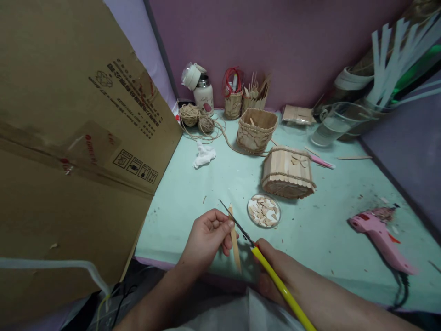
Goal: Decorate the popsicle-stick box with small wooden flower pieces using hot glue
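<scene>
Near the table's front edge, my left hand (213,232) pinches a flat wooden craft stick (235,250) between thumb and fingers. The stick stands nearly upright, its tip above my thumb. My right hand (270,262) is closed around yellow-handled scissors (275,280). Their dark, narrow blades point up and left and cross the stick just beside my left fingertips; I cannot tell whether they touch it. Just beyond the blades sits a round clear dish (264,211) with many small cut wood pieces. Part of my right hand's fingers is hidden behind the handle.
Two wooden stick boxes (288,172) trimmed with twine stand beyond the dish. A pink glue gun (382,239) lies right. Twine balls (189,115), a white bottle (204,95) and a crumpled tissue (204,154) are back left. A cardboard box (69,151) walls the left side.
</scene>
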Tool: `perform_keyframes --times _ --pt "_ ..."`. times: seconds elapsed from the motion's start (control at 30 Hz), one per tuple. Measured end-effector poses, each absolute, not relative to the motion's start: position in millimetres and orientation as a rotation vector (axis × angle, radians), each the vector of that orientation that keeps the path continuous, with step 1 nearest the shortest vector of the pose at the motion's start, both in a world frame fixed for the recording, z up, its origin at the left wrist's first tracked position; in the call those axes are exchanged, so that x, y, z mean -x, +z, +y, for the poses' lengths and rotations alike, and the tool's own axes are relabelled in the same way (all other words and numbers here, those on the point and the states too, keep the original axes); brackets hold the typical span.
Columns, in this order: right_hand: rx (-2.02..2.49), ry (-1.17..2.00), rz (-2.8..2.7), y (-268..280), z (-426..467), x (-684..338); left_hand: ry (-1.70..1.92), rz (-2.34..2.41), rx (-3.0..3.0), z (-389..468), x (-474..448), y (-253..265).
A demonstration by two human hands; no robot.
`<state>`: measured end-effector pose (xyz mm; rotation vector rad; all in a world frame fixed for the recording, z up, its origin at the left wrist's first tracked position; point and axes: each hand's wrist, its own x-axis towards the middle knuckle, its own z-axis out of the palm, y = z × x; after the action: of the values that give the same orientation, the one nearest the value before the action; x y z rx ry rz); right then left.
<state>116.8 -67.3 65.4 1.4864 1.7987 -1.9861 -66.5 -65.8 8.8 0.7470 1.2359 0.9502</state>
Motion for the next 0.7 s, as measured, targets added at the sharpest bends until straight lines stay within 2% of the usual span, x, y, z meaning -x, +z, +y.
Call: perform_keyframes --times 0.7 --pt "-1.646 -2.263 1.651 25 -81 -111 0.898 1.209 -0.636 -65 67 -2"
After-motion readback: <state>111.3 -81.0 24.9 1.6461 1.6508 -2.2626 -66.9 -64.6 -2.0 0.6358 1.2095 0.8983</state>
